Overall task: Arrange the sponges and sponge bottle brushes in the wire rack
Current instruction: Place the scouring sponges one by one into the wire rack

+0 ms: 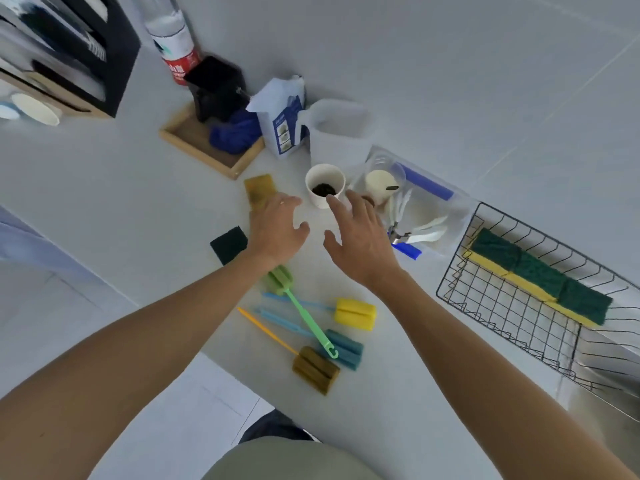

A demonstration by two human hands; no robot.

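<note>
Head view.

Rack (512, 306): wire, at right on counter (104, 174); three green-and-yellow sponges (540, 275) already inside, in a row along far side.

Loose sponges: yellowish sponge (258, 189) under left fingertips; dark pad (229, 244) just left of left wrist. Likely light, soft, compressible; best pinched across short edges, thumb one side, fingers other.

Brushes, heaped near counter edge between forearms: green brush (304, 315) crossing the others, foam head partly under left wrist; yellow-headed brush (355, 313); teal-headed brush (344, 348); olive-headed brush (316, 369). Probably light; thin plastic handles stiff, slightly slippery; foam heads squashy. Best lifted by handle, mid-length, topmost green first.

Left hand (277, 228): fingers spread, nothing gripped, tips on yellowish sponge.

Right hand (358, 242): fingers spread, empty, near cup (325, 185).
</note>
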